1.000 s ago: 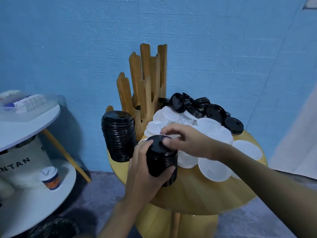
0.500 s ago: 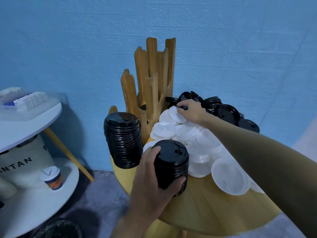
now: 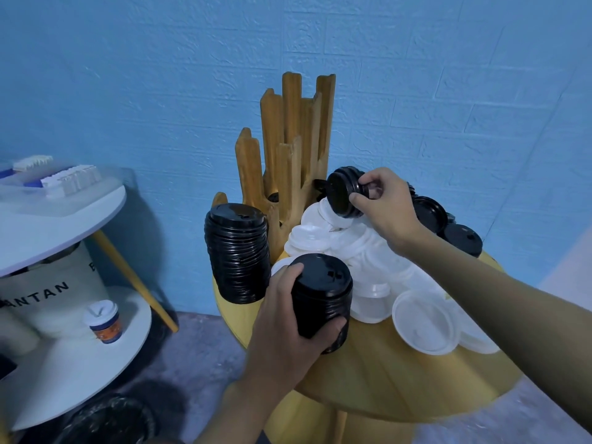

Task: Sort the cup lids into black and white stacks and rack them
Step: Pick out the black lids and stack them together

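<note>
Since half a second ago: the right hand [image 3: 384, 206] has come up off the far heap and now pinches a black lid [image 3: 344, 195] between thumb and fingers. The lid is tilted on edge, clear above the white lids [image 3: 352, 245]; it may be a few nested, count unclear. The left hand [image 3: 288, 322] has not shifted: its fingers stay wrapped round the short black stack [image 3: 322, 299], which stands at the near left of the round wooden surface [image 3: 400, 379].

Around:
- Tall black stack [image 3: 237, 251] stands at the left edge, just beside the wooden rack [image 3: 288, 139].
- The white lids lie heaped between the rack and the right forearm, which crosses over them.
- Loose black lids [image 3: 448, 225] lie far right, partly hidden behind the right hand.
- One white lid [image 3: 423, 322] lies upturned at near right.

Rack: upright slats; something dark [image 3: 274, 197] sits low between them, too hidden to name.

Left of scene: a white two-tier stand [image 3: 64, 213], with a lidded paper cup [image 3: 104, 322] on its lower shelf beside a lettered bag [image 3: 48, 290].
</note>
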{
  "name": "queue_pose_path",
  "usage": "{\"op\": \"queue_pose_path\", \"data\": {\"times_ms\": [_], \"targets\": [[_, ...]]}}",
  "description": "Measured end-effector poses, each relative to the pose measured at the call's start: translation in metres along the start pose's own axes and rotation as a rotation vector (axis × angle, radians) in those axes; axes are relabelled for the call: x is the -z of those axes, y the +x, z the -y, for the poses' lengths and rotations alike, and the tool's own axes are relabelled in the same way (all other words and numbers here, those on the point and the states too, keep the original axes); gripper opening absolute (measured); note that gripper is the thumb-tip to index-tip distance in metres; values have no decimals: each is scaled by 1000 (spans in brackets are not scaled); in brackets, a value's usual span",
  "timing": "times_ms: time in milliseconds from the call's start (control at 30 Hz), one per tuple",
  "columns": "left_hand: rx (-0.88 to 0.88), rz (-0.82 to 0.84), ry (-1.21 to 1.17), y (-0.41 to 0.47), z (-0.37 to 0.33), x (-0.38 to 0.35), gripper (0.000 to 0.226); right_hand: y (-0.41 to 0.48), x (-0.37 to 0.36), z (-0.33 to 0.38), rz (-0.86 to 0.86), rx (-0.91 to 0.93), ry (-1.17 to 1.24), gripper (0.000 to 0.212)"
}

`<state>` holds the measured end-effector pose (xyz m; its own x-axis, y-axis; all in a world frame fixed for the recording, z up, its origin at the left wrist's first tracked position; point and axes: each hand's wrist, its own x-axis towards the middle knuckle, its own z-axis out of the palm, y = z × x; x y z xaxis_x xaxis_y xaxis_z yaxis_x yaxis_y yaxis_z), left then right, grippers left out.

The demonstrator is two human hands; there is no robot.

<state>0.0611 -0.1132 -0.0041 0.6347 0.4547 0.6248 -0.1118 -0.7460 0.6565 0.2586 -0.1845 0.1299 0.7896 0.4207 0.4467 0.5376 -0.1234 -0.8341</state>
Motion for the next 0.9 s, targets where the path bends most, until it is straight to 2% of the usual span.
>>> {"op": "queue_pose_path", "data": {"times_ms": [100,267,333,400,500,667,767,867,900], "targets": [[14,6,8,-1,-1,1,84,-27,10,18,59,-64,228,24],[40,20,-14,-1,-6,2,83,-61,24,36,212,-286,678,18],[41,19,-19,-2,-8,3,83,-70,26,37,276,-382,770,22],[45,22,-23,-2,-9,3,84,-78,27,34,343,-410,700,27],[68,28,-29,-4,-9,3,86,-86,25,29,420,-343,487,29],[101,15,-92,-3,-11,3,94,-91,23,30,448,-234,188,31],[104,5,-126,-3,-11,4,99,-94,21,34,452,-197,87,24],[109,5,-134,-3,-10,4,100,-96,19,37,473,-163,33,8],[112,5,-130,-3,-9,4,98,-96,18,37,493,-161,26,11]]}}
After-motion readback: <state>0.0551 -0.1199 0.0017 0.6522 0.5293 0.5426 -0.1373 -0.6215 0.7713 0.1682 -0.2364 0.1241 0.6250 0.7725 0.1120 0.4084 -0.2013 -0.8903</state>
